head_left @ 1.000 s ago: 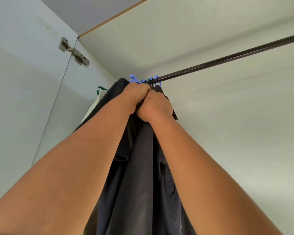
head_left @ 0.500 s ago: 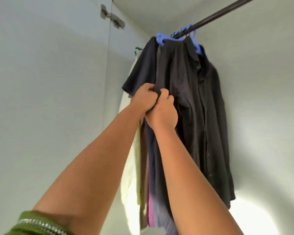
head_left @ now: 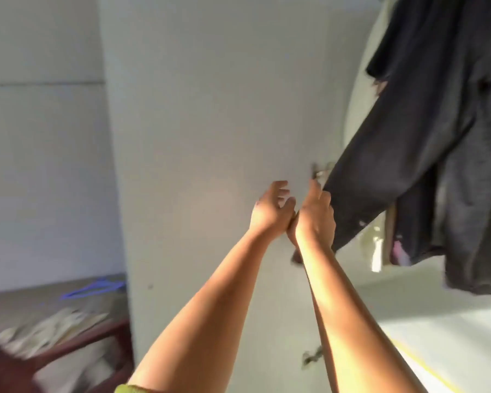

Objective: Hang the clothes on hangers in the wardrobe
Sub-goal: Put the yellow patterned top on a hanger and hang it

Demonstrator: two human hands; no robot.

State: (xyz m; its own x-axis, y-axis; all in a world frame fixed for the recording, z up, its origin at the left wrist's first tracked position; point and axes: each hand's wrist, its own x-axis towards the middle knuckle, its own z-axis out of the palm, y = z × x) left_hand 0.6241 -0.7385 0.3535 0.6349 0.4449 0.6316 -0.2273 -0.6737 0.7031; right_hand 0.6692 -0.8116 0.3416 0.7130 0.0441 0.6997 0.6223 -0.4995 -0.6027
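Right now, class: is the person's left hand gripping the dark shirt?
No: the left hand is open against the wardrobe door, while the right hand holds the dark shirt.

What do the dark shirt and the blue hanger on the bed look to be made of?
Dark shirt: thin woven fabric, matte charcoal; it drapes and folds softly. Blue hanger: probably moulded plastic, judging by its thin, uniformly coloured bars, though motion blur leaves this uncertain.

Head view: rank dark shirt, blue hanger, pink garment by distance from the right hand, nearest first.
1. dark shirt: its hem is in the right hand.
2. pink garment: lower right, under the shirts.
3. blue hanger: far lower left, on the bed.
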